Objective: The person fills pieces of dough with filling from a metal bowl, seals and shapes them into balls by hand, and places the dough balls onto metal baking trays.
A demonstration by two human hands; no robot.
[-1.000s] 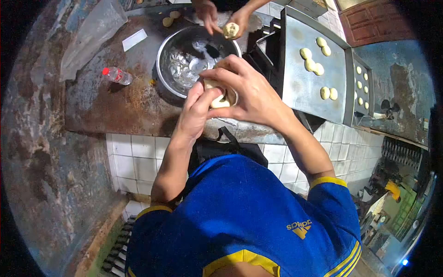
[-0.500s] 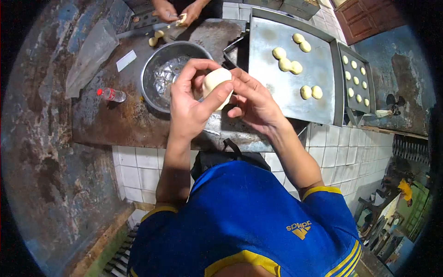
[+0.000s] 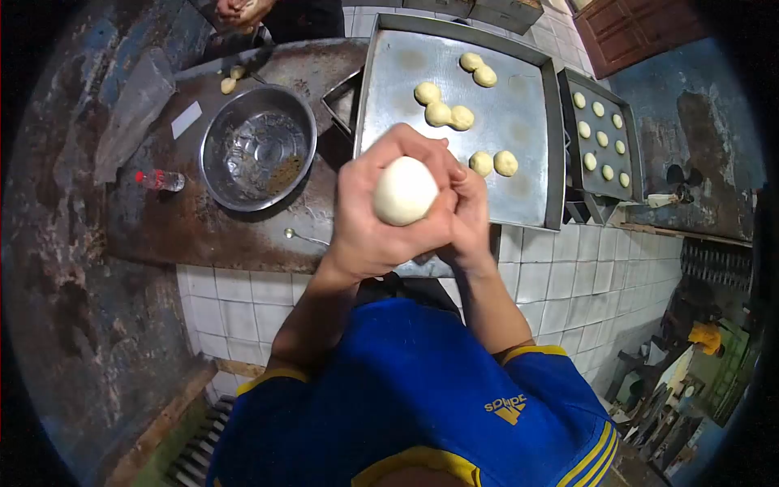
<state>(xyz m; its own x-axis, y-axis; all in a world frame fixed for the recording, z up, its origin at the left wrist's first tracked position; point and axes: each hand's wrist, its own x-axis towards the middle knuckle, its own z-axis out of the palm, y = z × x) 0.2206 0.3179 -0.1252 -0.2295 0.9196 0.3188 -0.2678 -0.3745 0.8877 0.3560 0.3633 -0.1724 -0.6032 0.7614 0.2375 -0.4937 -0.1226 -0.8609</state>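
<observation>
A smooth, pale ball of dough point(image 3: 404, 191) bulges out of my left hand point(image 3: 357, 213), whose thumb and fingers wrap round it. My right hand point(image 3: 468, 201) presses in from the right with curled fingers, closed at the ball's far side; part of its grip is hidden behind the left fingers. Both hands are raised in front of the table edge. Behind them lies a large metal tray point(image 3: 519, 122) with several dough balls, some touching. To the left stands a metal bowl point(image 3: 213, 122) with some brown, crumbly filling point(image 3: 286, 174) inside.
A spoon point(image 3: 307, 239) rests near the table's front edge. Further left are a red-capped bottle point(image 3: 162, 180), a white card point(image 3: 186, 119) and a plastic sheet point(image 3: 138, 114). A second tray point(image 3: 565, 89) of dough balls stands right. Another person's hands point(image 3: 245, 11) show at the back.
The view has shifted right. My right hand has closed in against the left, and the dough has turned into a tighter, smoother bulge. The other person's hands have come together farther back.
</observation>
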